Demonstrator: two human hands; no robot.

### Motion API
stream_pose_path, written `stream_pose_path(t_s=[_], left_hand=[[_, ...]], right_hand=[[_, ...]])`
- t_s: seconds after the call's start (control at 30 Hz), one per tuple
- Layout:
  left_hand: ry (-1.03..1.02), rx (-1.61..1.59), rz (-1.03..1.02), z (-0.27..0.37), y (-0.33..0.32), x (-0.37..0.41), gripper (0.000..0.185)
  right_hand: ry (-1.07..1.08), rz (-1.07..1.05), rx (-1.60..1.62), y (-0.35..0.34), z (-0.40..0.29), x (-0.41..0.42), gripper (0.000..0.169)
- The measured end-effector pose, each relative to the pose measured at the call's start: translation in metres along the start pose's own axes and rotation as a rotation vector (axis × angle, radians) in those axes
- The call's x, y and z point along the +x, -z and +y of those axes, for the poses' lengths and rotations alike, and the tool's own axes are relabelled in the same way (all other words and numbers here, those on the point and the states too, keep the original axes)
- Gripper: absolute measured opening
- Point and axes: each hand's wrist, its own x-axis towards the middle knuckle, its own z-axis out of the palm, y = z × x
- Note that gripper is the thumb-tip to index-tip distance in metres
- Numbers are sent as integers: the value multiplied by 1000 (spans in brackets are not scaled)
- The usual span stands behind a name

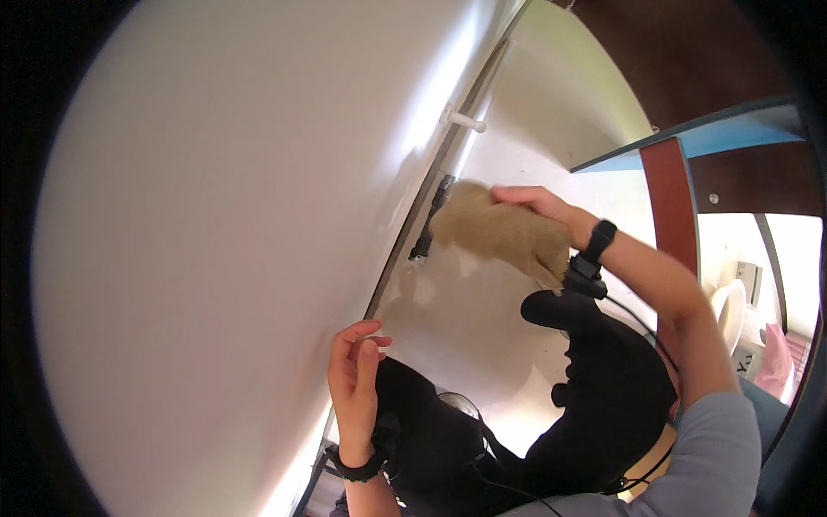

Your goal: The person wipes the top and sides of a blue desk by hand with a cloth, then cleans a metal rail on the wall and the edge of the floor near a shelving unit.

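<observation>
My right hand [543,205] grips a tan cloth [494,226], which is blurred and hangs out past the fingers over the pale floor. Some of that hand is hidden behind the cloth, and a black strap with a small device and cable [586,274] sits at the wrist. Lower down, my left hand [355,378] is beside the white wall [213,245], its fingers loosely curled and apart with nothing in them. A black scrunchie-like band [355,470] circles its wrist. Whether the left hand touches the wall cannot be told.
A white peg [465,120] juts from the wall. Along the wall's foot lies a black and white pole-like object [433,220]. To the right stand a red-brown post [672,207] and a blue-edged panel [743,132]. Beyond them is a pink item [775,365]. My black-clad legs [620,388] are below.
</observation>
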Motion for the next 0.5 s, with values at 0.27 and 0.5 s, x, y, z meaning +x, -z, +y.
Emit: stream_pose_path(t_s=[0.27, 0.5], left_hand=[[-12, 343, -185, 1, -41, 28, 18], [-117, 506, -290, 3, -75, 54, 19]], right_hand=[[318, 80, 479, 79, 16, 18, 46], [92, 232, -486, 82, 46, 60, 51]])
